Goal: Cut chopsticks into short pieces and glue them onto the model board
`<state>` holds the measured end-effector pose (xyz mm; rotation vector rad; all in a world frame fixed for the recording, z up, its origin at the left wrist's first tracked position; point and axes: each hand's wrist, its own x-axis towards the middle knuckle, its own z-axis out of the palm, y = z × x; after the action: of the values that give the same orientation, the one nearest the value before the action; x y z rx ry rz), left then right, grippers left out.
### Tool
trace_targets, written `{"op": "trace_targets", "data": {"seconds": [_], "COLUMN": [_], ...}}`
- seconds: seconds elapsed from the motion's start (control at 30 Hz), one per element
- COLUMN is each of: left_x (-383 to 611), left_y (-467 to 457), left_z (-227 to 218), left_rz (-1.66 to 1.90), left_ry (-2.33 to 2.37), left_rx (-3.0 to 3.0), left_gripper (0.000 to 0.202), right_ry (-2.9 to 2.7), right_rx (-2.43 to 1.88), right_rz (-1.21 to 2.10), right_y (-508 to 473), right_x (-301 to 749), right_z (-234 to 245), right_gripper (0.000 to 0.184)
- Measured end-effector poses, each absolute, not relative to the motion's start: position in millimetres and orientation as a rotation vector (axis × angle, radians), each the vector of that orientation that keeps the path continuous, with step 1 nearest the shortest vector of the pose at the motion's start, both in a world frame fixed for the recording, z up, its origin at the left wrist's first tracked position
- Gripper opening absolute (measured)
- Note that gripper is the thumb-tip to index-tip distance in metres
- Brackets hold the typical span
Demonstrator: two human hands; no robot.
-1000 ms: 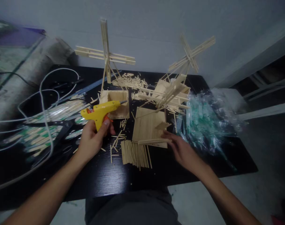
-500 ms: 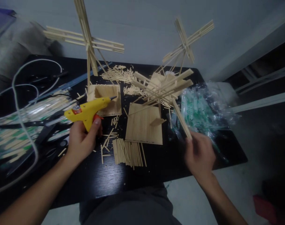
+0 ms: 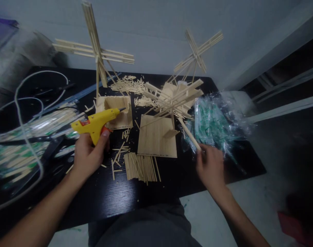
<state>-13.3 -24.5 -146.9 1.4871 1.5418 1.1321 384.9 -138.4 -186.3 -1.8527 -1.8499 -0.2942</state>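
My left hand [image 3: 88, 156] is wrapped round a yellow hot glue gun [image 3: 94, 124], its nozzle pointing right, in front of a wooden stick model [image 3: 115, 121] with a square base and cross-shaped blades [image 3: 97, 53]. My right hand [image 3: 211, 164] grips the near end of a narrow strip of wooden sticks [image 3: 189, 134]. This strip slants up to the left towards a crossed stick frame [image 3: 171, 101]; whether they are joined I cannot tell. Below that frame is a square base of sticks [image 3: 156, 139] with a small flat piece standing on it.
Loose sticks [image 3: 141, 168] lie at the front of the black table [image 3: 99, 199], and cut bits [image 3: 129, 84] are heaped behind. Plastic-wrapped packs lie left, under a white cable [image 3: 22, 120]; green-printed plastic bags [image 3: 213, 120] lie right. Another cross-bladed model [image 3: 196, 56] stands at the back.
My right hand and the strip it holds sit slightly further left in view, but the camera has shifted too. My left hand still holds the glue gun in nearly the same place.
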Motion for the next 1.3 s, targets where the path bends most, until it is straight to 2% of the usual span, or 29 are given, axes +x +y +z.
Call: {"op": "trace_targets", "data": {"seconds": [0.23,0.37,0.5,0.57,0.63,0.8,0.93,1.1,1.3], "left_x": [-15,-16,-18,-18,-19,-20,-20,-21,-22], "left_y": [-24,-24,-24,-24,-25,-25,-25,-25,-25], "left_z": [-147,-151,-156,-157,-159,-161,-161,-161,-163], "left_rz": [1.096,1.075,1.068,1.078,1.083,1.085,1.093,1.099,1.096], "left_ry": [1.571,1.589,1.614,1.607,1.604,1.612,1.620,1.604,1.634], "left_rx": [1.487,1.494,1.482,1.474,1.477,1.489,1.477,1.470,1.471], "left_gripper": [0.047,0.043,0.039,0.040,0.044,0.051,0.050,0.050,0.053], "right_ry": [-1.830,-1.686,-1.854,-1.851,-1.780,-1.687,-1.630,-1.858,-1.813], "right_rx": [-1.725,-1.594,-1.627,-1.648,-1.659,-1.636,-1.652,-1.677,-1.688], "right_rz": [-0.296,-0.260,0.030,0.090,0.070,-0.077,-0.060,0.245,0.307], "right_y": [-112,-88,-74,-73,-75,-77,-72,-66,-65], "right_x": [364,341,330,329,330,328,323,322,325], "right_z": [-156,-121,-106,-106,-109,-111,-108,-112,-133], "right_gripper": [0.023,0.054,0.036,0.045,0.047,0.032,0.057,0.045,0.049]}}
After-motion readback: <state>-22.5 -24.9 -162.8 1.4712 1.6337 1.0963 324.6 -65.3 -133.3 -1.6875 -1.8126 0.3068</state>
